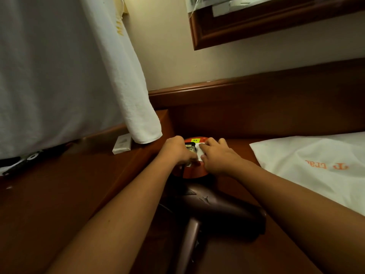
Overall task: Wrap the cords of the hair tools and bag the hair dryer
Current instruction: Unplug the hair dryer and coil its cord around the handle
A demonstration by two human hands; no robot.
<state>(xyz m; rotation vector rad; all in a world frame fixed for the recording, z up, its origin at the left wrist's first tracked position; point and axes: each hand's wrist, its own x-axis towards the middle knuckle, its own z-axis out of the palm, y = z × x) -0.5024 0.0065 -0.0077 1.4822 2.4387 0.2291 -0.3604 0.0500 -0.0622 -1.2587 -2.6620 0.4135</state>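
The brown hair dryer (217,206) lies on the wooden counter (237,260) on the near side of both hands, between the two forearms. Its handle points back toward the person. Just beyond its far end sits a round orange disc (194,172) with a white label and a small yellow sticker, and both hands are on that disc.

The left hand (178,150) has its fingers curled down over a small dark-and-pale thing on the disc. Whether it is actually pinching it cannot be told. The right hand (219,157) lies close beside the left, almost touching it, with its fingers spread loosely over the white label.

To the right of the right hand, a white bag (316,165) with orange lettering lies flat on the counter, apart from the dryer. To the left of the left hand the wood steps up to a raised ledge (59,194), where a small white box (122,144) rests. A white towel (138,107) hangs down with its lower end just above the box.
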